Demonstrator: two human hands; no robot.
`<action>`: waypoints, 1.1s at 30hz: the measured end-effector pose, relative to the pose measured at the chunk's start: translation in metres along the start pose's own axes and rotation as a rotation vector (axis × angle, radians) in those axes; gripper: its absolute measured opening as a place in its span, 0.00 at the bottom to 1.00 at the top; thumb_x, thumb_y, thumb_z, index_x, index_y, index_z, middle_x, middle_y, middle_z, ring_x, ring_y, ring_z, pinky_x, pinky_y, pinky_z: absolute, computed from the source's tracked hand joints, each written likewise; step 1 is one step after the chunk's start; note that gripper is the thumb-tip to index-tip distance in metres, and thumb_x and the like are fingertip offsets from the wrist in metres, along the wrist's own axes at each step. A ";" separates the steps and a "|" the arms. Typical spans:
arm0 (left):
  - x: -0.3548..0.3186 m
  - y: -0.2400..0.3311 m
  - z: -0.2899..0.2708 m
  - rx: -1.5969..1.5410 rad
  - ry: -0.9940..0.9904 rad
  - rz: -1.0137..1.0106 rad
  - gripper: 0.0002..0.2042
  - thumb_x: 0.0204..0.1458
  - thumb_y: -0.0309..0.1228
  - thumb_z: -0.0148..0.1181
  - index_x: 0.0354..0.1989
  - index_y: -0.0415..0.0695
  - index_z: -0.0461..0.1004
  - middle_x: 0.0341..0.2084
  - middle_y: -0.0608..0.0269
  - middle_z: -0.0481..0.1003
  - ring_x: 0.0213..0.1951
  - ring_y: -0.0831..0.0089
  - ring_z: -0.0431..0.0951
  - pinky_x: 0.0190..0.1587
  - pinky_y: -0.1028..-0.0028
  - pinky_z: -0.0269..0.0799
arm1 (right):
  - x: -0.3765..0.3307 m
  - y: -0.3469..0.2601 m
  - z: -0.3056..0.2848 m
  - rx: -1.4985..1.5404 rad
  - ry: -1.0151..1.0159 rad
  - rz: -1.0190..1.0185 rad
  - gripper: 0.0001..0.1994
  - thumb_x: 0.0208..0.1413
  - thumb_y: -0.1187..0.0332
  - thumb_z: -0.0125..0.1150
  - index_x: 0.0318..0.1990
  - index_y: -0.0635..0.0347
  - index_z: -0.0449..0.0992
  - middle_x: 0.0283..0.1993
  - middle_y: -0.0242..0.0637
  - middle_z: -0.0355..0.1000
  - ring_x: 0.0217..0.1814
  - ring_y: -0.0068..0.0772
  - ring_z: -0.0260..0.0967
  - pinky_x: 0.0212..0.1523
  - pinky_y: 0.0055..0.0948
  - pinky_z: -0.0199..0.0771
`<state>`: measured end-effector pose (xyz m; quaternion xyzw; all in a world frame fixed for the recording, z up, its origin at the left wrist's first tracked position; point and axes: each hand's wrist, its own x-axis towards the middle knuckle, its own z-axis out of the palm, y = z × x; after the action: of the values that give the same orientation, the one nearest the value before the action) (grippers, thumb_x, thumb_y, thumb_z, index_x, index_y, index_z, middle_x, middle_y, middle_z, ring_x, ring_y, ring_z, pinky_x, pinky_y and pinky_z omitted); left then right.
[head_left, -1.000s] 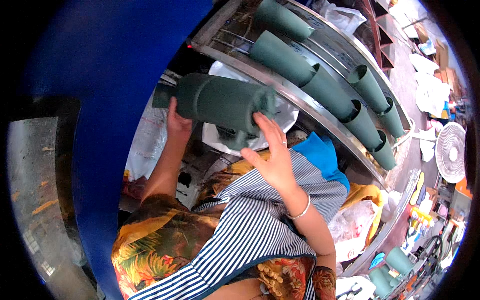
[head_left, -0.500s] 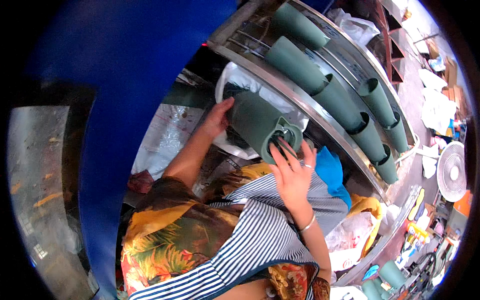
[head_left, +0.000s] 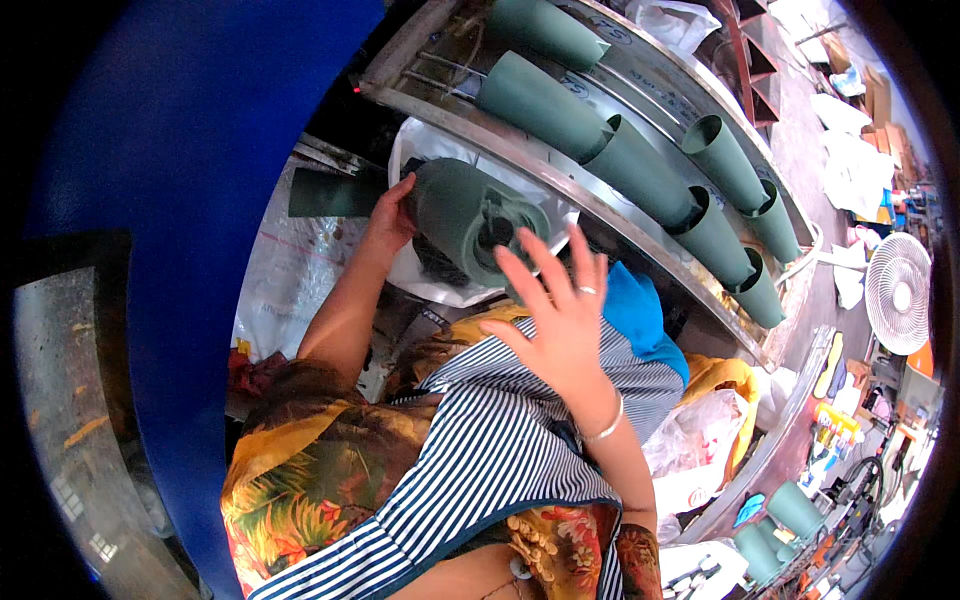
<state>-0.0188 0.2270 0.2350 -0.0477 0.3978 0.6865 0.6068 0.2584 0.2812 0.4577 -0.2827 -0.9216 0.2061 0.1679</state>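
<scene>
My left hand (head_left: 388,215) grips the back end of a dark green moulded tube (head_left: 462,215), which points its open mouth toward me above a white bin (head_left: 420,150). My right hand (head_left: 555,315) hovers flat with fingers spread just in front of the tube's mouth, apart from it and holding nothing. A bracelet circles that wrist. I wear a striped apron over a flowered top.
A curved metal rack (head_left: 640,215) carries a row of green cones (head_left: 640,170) from upper middle to right. A blue column (head_left: 190,180) stands on the left. A blue cloth (head_left: 640,305), plastic bags (head_left: 690,440), a fan (head_left: 897,293) and more green cups (head_left: 780,515) lie to the right.
The tube has turned from lying sideways to facing its open end toward me and dropped lower. My right hand has let go of it and pulled back, fingers spread.
</scene>
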 end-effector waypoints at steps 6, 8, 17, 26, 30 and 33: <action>0.018 0.005 -0.023 -0.059 0.084 -0.007 0.20 0.54 0.41 0.59 0.52 0.42 0.72 0.50 0.59 0.74 0.55 0.62 0.70 0.60 0.63 0.60 | -0.074 0.066 -0.019 0.054 0.217 0.321 0.21 0.48 0.54 0.65 0.48 0.54 0.76 0.57 0.37 0.68 0.66 0.52 0.55 0.64 0.55 0.49; 0.002 0.028 0.030 -0.003 0.081 -0.006 0.20 0.55 0.40 0.59 0.53 0.42 0.71 0.52 0.59 0.73 0.56 0.62 0.69 0.61 0.64 0.59 | -0.099 0.078 -0.019 0.087 0.220 0.403 0.19 0.48 0.57 0.66 0.46 0.56 0.76 0.55 0.37 0.69 0.64 0.51 0.57 0.64 0.54 0.51; 0.120 0.016 0.329 0.461 -0.172 0.571 0.19 0.60 0.37 0.54 0.55 0.40 0.66 0.52 0.59 0.71 0.54 0.65 0.68 0.58 0.66 0.59 | -0.125 0.089 0.014 -0.008 0.259 0.408 0.14 0.46 0.64 0.67 0.42 0.51 0.76 0.52 0.31 0.70 0.61 0.40 0.61 0.65 0.54 0.52; 0.306 -0.064 0.376 1.059 -0.015 0.829 0.21 0.55 0.38 0.57 0.54 0.40 0.68 0.48 0.50 0.74 0.49 0.58 0.72 0.52 0.65 0.65 | -0.130 0.114 0.014 0.059 0.273 0.452 0.15 0.46 0.65 0.66 0.44 0.49 0.76 0.52 0.30 0.70 0.61 0.38 0.62 0.63 0.50 0.55; 0.326 -0.065 0.363 1.141 -0.021 0.687 0.20 0.56 0.37 0.56 0.55 0.41 0.67 0.46 0.54 0.74 0.49 0.63 0.72 0.52 0.66 0.65 | -0.131 0.116 0.016 0.070 0.282 0.448 0.15 0.46 0.64 0.67 0.44 0.47 0.76 0.52 0.28 0.71 0.60 0.35 0.63 0.63 0.48 0.55; 0.339 -0.058 0.343 1.200 -0.051 0.714 0.20 0.55 0.35 0.57 0.56 0.42 0.67 0.46 0.54 0.74 0.50 0.62 0.72 0.52 0.65 0.66 | -0.125 0.116 0.018 0.073 0.259 0.417 0.15 0.46 0.64 0.67 0.44 0.45 0.76 0.52 0.27 0.71 0.60 0.35 0.64 0.63 0.47 0.55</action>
<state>0.0865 0.7006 0.2534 0.4456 0.6853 0.5063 0.2747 0.4013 0.2898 0.3636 -0.4844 -0.8061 0.2316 0.2487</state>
